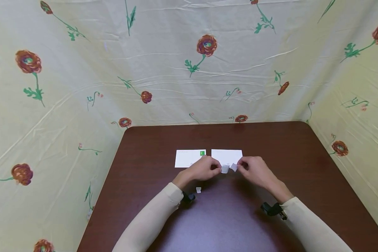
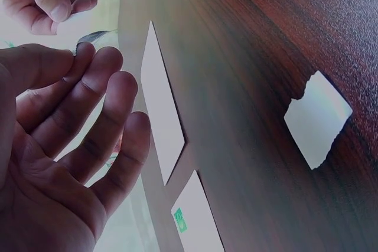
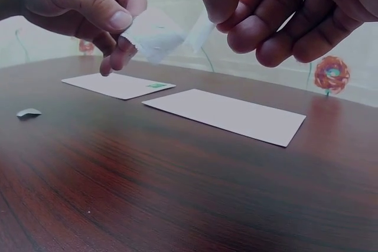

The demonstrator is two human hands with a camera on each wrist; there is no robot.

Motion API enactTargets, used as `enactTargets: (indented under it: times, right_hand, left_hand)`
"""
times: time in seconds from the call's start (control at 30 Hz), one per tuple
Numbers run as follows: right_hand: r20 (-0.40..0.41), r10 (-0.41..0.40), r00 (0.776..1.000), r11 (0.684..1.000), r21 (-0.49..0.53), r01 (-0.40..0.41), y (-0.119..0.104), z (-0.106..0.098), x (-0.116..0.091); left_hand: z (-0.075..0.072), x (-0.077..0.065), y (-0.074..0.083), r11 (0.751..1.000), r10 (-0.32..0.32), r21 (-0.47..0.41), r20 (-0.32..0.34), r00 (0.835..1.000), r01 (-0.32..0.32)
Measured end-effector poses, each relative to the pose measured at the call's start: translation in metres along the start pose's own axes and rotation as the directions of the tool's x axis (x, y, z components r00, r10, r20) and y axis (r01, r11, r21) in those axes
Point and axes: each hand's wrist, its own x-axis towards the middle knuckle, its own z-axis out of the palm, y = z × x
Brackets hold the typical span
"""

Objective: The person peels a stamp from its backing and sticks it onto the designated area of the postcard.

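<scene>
Both hands are raised over the table, close together. My left hand (image 1: 204,168) pinches a small white paper piece (image 3: 155,36) with a toothed edge between thumb and forefinger; its other fingers are spread loosely in the left wrist view. Between the thumb and forefinger of my right hand (image 1: 257,170) is a smaller white paper scrap (image 1: 233,167). The two papers hang side by side, nearly meeting in the head view. Behind them lie a plain white envelope (image 1: 228,154) and, to its left, a white envelope with a green stamp (image 1: 188,159).
A torn white scrap (image 1: 198,190) lies on the dark brown table (image 1: 214,217), near the left wrist. Floral cloth (image 1: 163,63) hangs around the table's back and sides. Black wrist cameras sit on both arms.
</scene>
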Motion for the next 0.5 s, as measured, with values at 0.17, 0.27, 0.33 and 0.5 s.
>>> enactTargets:
  times: [0.17,0.27,0.33,0.5]
  right_hand:
    - [0.009,0.009,1.000,1.000,0.000,-0.009,0.001,0.001,-0.002]
    - [0.030,0.012,0.999,1.000,-0.002,-0.012,0.001,0.004,-0.003]
    - [0.048,0.011,0.999,1.000,-0.003,-0.011,0.000,0.006,-0.004]
    - [0.088,-0.003,0.996,1.000,0.001,0.002,-0.003,0.013,-0.007]
  left_hand:
    - [0.000,0.000,-0.002,1.000,-0.020,0.017,-0.010,1.000,0.020]
    - [0.000,-0.001,-0.001,0.999,-0.034,0.023,-0.019,0.999,0.035]
    - [0.000,-0.001,-0.001,0.999,-0.038,0.021,-0.024,0.999,0.038]
    - [0.000,-0.001,-0.001,0.999,-0.041,0.020,-0.027,0.999,0.041]
